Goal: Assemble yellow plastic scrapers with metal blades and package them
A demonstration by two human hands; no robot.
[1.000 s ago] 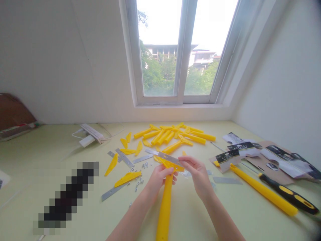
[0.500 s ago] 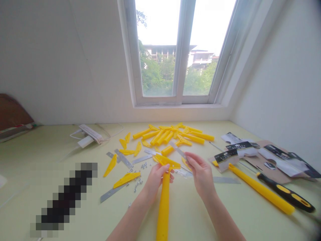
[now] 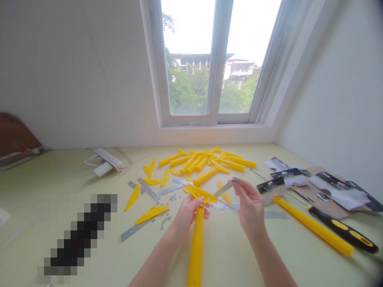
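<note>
My left hand [image 3: 184, 215] is closed around the neck of a yellow plastic scraper handle [image 3: 195, 247], just below its triangular head. The handle points down toward me. Between the thumb and fingers of my right hand [image 3: 250, 205] is a thin grey metal blade [image 3: 224, 189]. Its lower left end meets the right corner of the scraper head; whether it sits inside the head or only against it, I cannot tell. Just behind the blade lies a loose yellow triangular piece [image 3: 223, 192]. Small nuts and screws [image 3: 166, 217] are scattered left of my left hand.
Several yellow scraper handles [image 3: 206, 159] are piled at the back. Yellow pieces [image 3: 152, 214] and metal blades [image 3: 134, 231] lie to the left. On the right are a yellow tube [image 3: 314, 225], a black-and-yellow screwdriver [image 3: 344, 229] and black-and-white packaging [image 3: 338, 191]. A power strip [image 3: 109, 159] stands back left.
My right hand has moved right and turned the blade, which now slants down leftward with its end at the scraper head. The left hand keeps its hold on the scraper handle.
</note>
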